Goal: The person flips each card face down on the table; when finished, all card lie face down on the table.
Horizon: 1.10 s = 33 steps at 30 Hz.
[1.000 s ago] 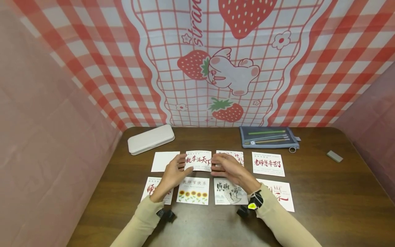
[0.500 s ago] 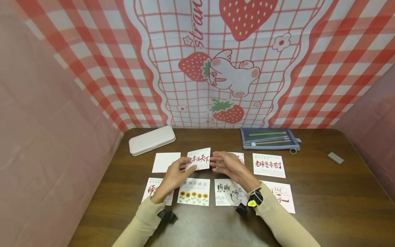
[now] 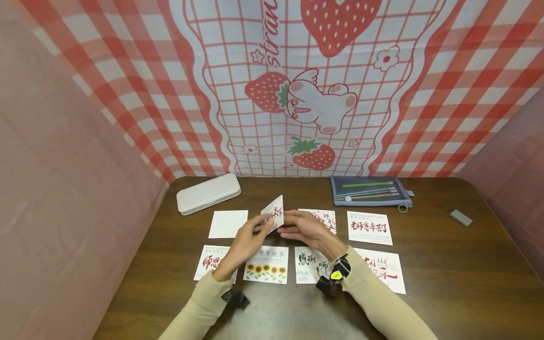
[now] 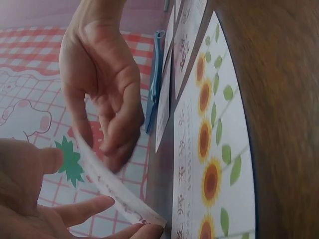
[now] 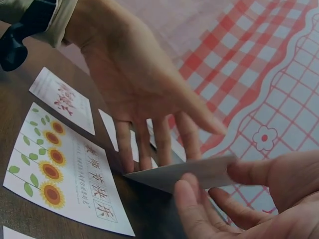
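A white card with red brush characters is raised off the table, tilted nearly on edge between the two hands. My right hand pinches its right end between thumb and fingers. My left hand is at the other end with fairly straight fingers; in the left wrist view its fingertips touch the card's lower edge, while its thumb stands away. The card's plain back faces the right wrist camera. Just nearer lies a sunflower card. A blank white card lies left of the hands, a blossom card right.
Several other printed cards lie in two rows, among them a red-lettered card. Behind them are a white case and a blue mesh pencil pouch. A grey eraser-like block lies far right. A strawberry-print cloth hangs behind the table.
The card has come up off the table and turned from flat to nearly on edge. My right hand has moved left and taken its right end.
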Each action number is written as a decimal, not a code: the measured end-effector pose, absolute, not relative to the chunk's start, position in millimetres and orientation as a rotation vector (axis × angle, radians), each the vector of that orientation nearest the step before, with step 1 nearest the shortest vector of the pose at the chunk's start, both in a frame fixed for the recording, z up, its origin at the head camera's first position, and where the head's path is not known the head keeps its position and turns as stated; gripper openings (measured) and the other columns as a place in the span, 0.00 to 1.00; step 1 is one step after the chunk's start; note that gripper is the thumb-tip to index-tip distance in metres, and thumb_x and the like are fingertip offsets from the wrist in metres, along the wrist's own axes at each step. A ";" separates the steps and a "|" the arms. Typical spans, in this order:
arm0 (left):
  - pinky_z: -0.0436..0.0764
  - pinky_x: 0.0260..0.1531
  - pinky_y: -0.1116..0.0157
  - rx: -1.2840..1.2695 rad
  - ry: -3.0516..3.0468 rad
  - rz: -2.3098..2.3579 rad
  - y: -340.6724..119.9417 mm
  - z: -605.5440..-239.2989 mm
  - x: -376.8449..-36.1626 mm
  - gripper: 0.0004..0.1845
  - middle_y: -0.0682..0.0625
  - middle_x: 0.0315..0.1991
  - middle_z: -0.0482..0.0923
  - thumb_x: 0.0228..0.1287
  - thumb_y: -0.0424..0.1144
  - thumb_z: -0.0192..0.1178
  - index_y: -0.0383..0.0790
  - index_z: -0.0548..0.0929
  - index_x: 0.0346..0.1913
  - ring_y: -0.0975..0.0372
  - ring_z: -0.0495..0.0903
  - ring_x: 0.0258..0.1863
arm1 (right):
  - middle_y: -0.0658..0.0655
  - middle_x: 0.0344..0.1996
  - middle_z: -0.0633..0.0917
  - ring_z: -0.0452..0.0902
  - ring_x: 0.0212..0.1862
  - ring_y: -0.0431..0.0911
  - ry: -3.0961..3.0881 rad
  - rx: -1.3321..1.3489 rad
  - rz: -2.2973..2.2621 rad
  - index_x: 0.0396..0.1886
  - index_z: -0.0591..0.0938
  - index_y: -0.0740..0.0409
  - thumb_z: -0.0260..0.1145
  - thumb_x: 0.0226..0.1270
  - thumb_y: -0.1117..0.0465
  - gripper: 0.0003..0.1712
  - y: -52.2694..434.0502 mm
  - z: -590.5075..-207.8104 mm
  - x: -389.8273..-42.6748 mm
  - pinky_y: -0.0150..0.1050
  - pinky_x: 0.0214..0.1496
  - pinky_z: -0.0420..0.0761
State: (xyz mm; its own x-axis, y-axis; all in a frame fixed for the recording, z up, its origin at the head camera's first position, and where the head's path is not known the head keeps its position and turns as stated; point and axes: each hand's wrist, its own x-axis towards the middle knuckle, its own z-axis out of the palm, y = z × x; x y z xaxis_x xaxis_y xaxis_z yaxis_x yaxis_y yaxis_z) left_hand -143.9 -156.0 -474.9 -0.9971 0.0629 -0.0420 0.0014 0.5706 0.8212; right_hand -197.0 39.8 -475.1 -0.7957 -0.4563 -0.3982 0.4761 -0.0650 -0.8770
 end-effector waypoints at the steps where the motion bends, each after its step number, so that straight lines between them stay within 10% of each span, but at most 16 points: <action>1: 0.82 0.63 0.44 0.062 2.722 1.448 -155.8 -474.6 -143.7 0.25 0.33 0.68 0.78 0.81 0.54 0.53 0.43 0.79 0.70 0.44 0.85 0.61 | 0.74 0.67 0.77 0.88 0.50 0.50 1.590 0.022 -1.906 0.76 0.65 0.71 0.54 0.83 0.62 0.29 38.1 -475.4 -196.9 0.41 0.59 0.88; 10: 0.88 0.57 0.53 0.023 2.410 1.908 -153.4 -468.8 -143.6 0.27 0.32 0.65 0.79 0.81 0.52 0.55 0.32 0.77 0.68 0.41 0.81 0.65 | 0.69 0.68 0.79 0.85 0.60 0.59 1.702 0.026 -1.803 0.73 0.71 0.64 0.65 0.77 0.48 0.35 24.7 -478.0 -193.2 0.47 0.62 0.87; 20: 0.90 0.51 0.64 -0.101 2.235 2.238 -156.4 -458.7 -143.4 0.17 0.29 0.57 0.82 0.74 0.27 0.59 0.27 0.80 0.63 0.54 0.87 0.51 | 0.68 0.66 0.80 0.83 0.62 0.60 1.922 0.051 -1.750 0.70 0.75 0.63 0.71 0.71 0.44 0.38 22.2 -475.5 -189.3 0.46 0.53 0.91; 33: 0.90 0.44 0.66 -0.190 2.172 2.323 -170.3 -461.9 -145.9 0.22 0.32 0.56 0.79 0.69 0.22 0.57 0.29 0.79 0.65 0.64 0.86 0.41 | 0.64 0.44 0.86 0.82 0.30 0.45 2.297 0.044 -1.720 0.65 0.79 0.68 0.76 0.66 0.58 0.32 26.9 -481.9 -196.9 0.39 0.31 0.89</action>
State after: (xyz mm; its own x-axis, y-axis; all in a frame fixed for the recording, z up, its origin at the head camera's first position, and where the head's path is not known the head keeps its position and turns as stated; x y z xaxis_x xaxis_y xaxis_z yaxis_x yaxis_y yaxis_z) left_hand -145.9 -170.3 -461.9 -0.9919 -0.1135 -0.0570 -0.0493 -0.0698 0.9963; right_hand -196.9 26.9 -481.9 -0.9630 -0.1362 -0.2327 0.1849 0.2944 -0.9376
